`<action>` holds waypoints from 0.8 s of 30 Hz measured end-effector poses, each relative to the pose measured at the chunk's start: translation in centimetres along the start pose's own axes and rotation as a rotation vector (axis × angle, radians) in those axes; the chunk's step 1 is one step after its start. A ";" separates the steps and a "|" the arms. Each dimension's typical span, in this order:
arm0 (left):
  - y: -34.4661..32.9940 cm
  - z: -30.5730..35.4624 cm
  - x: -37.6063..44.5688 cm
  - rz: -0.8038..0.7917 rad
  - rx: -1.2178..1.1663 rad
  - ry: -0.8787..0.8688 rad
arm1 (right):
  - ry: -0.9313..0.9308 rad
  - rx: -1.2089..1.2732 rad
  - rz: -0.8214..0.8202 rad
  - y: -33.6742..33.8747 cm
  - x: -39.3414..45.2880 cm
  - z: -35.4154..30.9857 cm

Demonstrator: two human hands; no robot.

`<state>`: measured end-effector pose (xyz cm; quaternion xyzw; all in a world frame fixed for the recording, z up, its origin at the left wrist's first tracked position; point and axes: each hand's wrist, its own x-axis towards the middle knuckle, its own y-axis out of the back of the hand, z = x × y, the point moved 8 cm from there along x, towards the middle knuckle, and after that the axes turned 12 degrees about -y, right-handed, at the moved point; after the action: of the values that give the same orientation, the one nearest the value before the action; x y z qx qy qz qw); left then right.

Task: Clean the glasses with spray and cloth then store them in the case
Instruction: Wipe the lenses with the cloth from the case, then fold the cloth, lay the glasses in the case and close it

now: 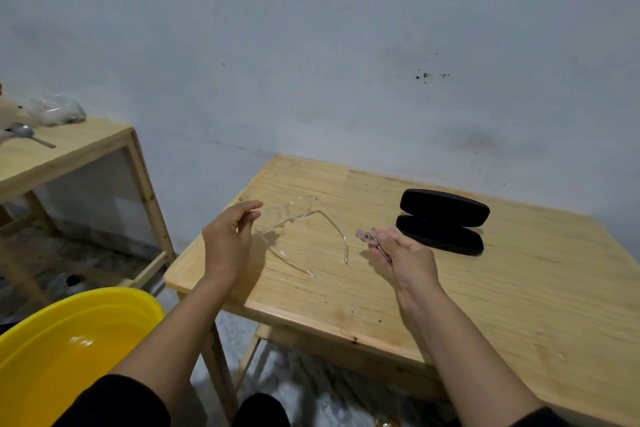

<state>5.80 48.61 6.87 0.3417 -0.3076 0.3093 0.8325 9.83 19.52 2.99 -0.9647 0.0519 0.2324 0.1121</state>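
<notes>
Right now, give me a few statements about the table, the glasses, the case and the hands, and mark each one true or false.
1. The black case lies open on the wooden table. True.
2. The clear glasses are inside the case. False: the left hand holds them over the table, temples unfolded.
3. The right hand holds a small clear item. True, apparently the spray, though it is blurred.
4. The yellow basin sits on the table beside the case. False: it is off the table, lower left.

Grey stained wall (311, 45), wooden table (519, 288) against it; second wooden table (79, 149) left, mottled floor (304, 381), dim light
</notes>
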 end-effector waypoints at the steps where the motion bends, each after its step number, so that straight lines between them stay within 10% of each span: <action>1: -0.6 1.2 0.1 -0.003 -0.037 -0.023 | 0.008 0.003 -0.008 0.1 0.0 -0.3; 11: -12.9 13.1 -2.8 -0.457 -0.531 0.077 | 0.092 -0.011 -0.103 2.4 -1.1 -2.8; 24: -15.8 15.5 -2.7 -0.401 -0.479 0.113 | 0.098 -0.146 -0.004 8.1 0.2 -2.9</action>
<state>10.93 26.93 7.84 0.1721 -0.2514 0.0765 0.9494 10.04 10.96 3.83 -0.9807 0.0382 0.1880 0.0392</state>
